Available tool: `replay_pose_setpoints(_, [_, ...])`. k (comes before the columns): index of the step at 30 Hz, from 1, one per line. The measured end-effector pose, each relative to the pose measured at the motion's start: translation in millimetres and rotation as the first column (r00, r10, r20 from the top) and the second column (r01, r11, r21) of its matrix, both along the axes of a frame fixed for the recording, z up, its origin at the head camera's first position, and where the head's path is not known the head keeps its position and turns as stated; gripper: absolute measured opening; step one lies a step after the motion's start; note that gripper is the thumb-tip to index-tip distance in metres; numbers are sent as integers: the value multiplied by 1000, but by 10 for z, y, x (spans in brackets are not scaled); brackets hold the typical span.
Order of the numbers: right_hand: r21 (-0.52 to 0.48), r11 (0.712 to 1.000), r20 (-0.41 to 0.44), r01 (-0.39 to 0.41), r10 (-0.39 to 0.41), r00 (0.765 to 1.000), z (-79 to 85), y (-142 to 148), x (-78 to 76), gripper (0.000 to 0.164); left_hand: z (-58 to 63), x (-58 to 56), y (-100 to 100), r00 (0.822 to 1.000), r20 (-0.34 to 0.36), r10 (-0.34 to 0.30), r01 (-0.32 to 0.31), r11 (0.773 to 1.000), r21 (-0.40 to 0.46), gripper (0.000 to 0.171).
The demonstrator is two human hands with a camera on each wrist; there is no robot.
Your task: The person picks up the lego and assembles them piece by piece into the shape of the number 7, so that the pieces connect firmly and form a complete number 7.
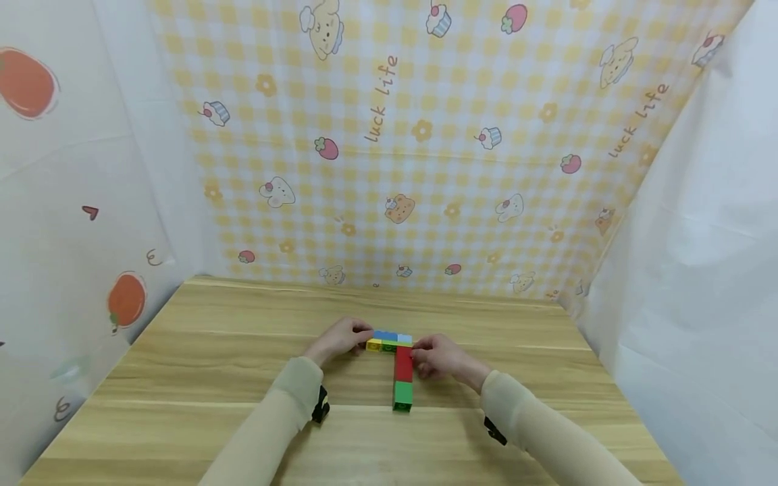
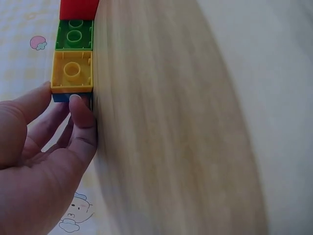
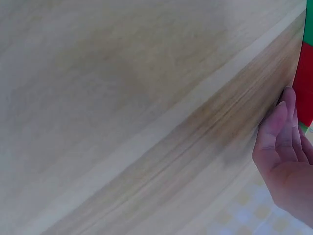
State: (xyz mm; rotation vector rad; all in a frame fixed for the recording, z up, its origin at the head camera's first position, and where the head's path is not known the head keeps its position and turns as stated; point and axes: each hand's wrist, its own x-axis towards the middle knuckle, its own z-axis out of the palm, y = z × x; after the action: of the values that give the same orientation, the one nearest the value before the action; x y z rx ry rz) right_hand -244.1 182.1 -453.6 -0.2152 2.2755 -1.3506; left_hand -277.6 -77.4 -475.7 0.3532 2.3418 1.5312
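Observation:
Joined toy building bricks form an L on the table, with a row across the back and a leg toward the front. The row shows a yellow brick (image 2: 72,71), a green brick (image 2: 74,36), a blue brick (image 1: 385,335) and a light blue brick (image 1: 404,339). A red brick (image 1: 404,364) and a green end brick (image 1: 402,395) make up the leg. My left hand (image 1: 342,337) pinches the row's left end, at the yellow and blue bricks. At the right corner, my right hand (image 1: 442,356) holds the bricks beside the red one, its other fingers curled; its grip is partly hidden.
The wooden table (image 1: 243,378) extends around the bricks. Behind it hangs a yellow checked cloth (image 1: 365,175) with printed figures. White sheets hang at the left (image 1: 73,202) and right (image 1: 699,270). Dark wrist devices (image 1: 320,406) sit under both cuffs.

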Motion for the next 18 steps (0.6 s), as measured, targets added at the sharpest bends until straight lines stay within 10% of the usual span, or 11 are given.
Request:
replay_pose_setpoints(9, [119, 991, -181, -61, 82, 980, 121, -30, 83, 33, 65, 51, -209, 999, -36, -35, 34, 999, -34, 37])
replay_pose_setpoints(18, [390, 921, -510, -9, 225, 830, 376, 22, 253, 43, 243, 200, -545, 994, -111, -18, 8, 996, -85, 40])
